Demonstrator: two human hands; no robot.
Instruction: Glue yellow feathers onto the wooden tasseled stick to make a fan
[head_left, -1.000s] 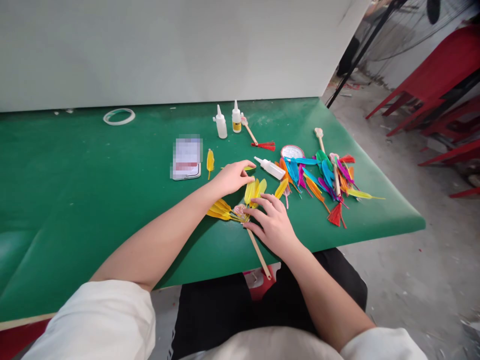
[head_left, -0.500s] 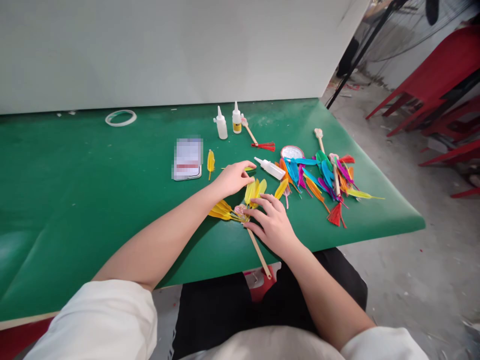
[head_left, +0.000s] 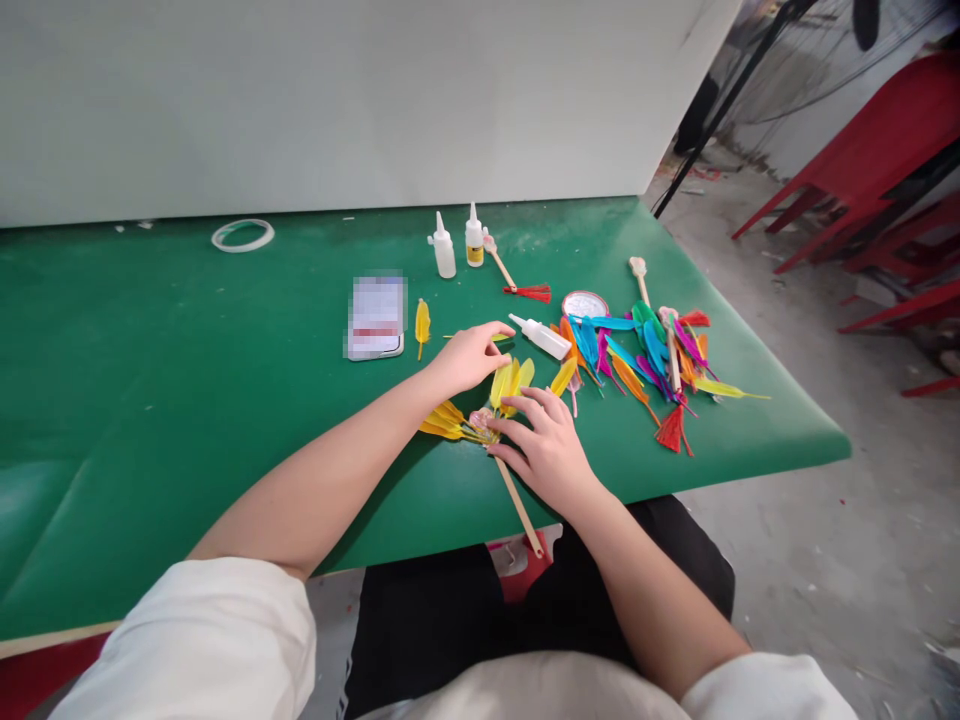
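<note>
A wooden stick (head_left: 519,508) with a pinkish round head (head_left: 481,420) lies at the table's near edge, its lower end past the edge. Yellow feathers (head_left: 442,422) fan out left of the head, and more yellow feathers (head_left: 513,378) point up from it. My right hand (head_left: 546,440) rests over the head from the right, fingers spread and touching the feather bases. Above the upright feathers is my left hand (head_left: 472,357), thumb and fingers apart, its fingertips close to the feather tips. A single yellow feather (head_left: 422,325) lies farther left.
Two glue bottles (head_left: 444,250) stand at the back; another bottle (head_left: 545,337) lies down. Coloured feathers (head_left: 637,350) and red tassels (head_left: 672,430) are piled right. A phone (head_left: 375,318), a tape ring (head_left: 243,236) and a round dish (head_left: 585,305) are on the green table (head_left: 187,400).
</note>
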